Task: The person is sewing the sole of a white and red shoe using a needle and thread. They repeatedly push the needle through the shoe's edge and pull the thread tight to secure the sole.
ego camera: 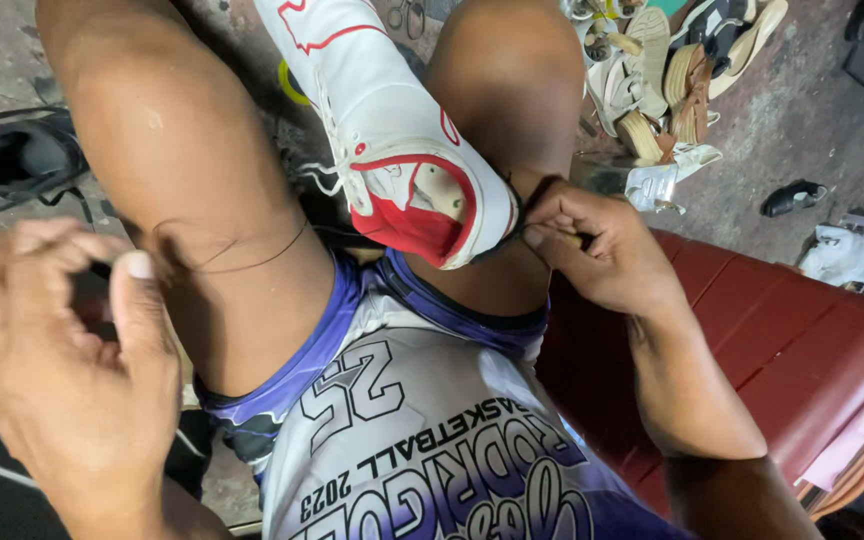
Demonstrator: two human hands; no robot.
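Soft, even daylight fills the view, bright enough to show colour everywhere and falling from above, toward twelve o'clock. A glossy sheen runs along the thigh at ten o'clock, and the white upper of the sneaker (392, 130) near the centre comes close to washing out. Shadows are mild: a dark pocket sits under the shoe between the knees, and another beneath the red bench (802, 340) at four o'clock. The left hand (62, 370) at eight o'clock is close to the lens and blurred, its edges smeared. The right hand (597, 245) at three o'clock is sharper. The wide lens stretches the corners, and the pile of sandals (667, 80) at one o'clock looks slightly soft.
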